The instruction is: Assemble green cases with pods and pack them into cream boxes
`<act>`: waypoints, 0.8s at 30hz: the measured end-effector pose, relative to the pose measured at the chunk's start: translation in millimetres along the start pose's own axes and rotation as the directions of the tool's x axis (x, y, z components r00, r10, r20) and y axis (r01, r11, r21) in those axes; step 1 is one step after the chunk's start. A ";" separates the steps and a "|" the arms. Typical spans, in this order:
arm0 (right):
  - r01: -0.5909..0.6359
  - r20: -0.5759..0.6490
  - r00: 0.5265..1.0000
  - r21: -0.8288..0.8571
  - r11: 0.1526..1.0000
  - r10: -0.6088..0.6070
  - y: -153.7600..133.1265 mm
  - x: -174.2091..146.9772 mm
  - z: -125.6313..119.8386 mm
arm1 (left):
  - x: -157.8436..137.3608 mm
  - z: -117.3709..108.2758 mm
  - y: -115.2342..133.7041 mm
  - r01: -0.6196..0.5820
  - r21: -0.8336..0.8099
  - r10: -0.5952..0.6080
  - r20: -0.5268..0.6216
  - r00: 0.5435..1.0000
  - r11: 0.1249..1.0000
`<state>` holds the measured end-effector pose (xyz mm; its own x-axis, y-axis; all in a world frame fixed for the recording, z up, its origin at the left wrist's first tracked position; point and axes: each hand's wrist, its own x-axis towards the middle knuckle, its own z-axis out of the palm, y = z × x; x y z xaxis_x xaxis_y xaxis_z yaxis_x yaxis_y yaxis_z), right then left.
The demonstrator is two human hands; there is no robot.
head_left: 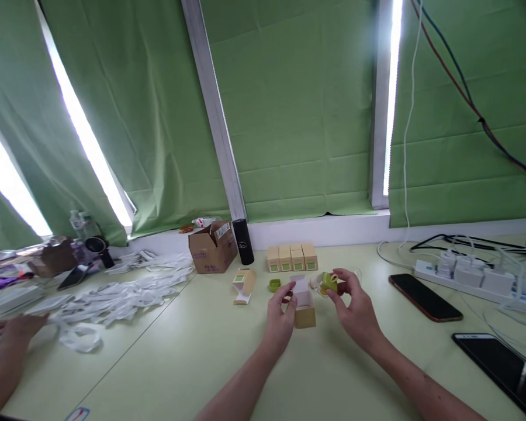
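Observation:
My left hand [280, 318] is closed on the side of a small brown cardboard box [305, 318], whose white-lined flap stands open. My right hand [356, 307] pinches a small yellow-green plastic piece with a ring loop [330, 282], just right of the box. Something clear or whitish shows at the piece's left end; I cannot make out what it is. A small green square tray-like part [274, 285] lies beyond my left fingers. Further left is an opened small carton [244, 285] with its flap toward me.
Several small cartons [291, 258] stand in a row behind. A larger cardboard box [213, 247] and a black cylinder [243, 241] are back left. White strips [131, 286] cover the left table, near another person's hand [21, 327]. Phones [425, 297] and a power strip [477, 280] lie right.

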<state>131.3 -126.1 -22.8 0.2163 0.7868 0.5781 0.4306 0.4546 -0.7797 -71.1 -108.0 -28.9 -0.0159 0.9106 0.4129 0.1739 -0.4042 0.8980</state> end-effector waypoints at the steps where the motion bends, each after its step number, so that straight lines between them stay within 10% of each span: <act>1: 0.012 -0.018 1.000 0.062 0.998 -0.010 -3.5 -0.6 -0.5 | -1.4 0.9 1.5 -0.002 0.002 0.002 0.014 1.000 1.000; 9: 0.003 0.034 0.999 0.302 0.953 -0.015 -20.4 -14.1 2.8 | -10.4 6.7 9.4 -0.045 -0.050 0.051 0.139 0.989 0.998; 24: -0.026 0.147 0.989 0.214 0.976 -0.006 -15.1 -12.6 2.6 | -9.8 8.4 8.7 0.017 -0.130 0.002 0.151 0.989 0.991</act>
<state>119.8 -141.7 -19.0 0.0823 0.8369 0.5412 0.2271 0.5130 -0.8278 -61.1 -119.7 -26.4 0.1330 0.9122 0.3875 0.0441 -0.3960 0.9172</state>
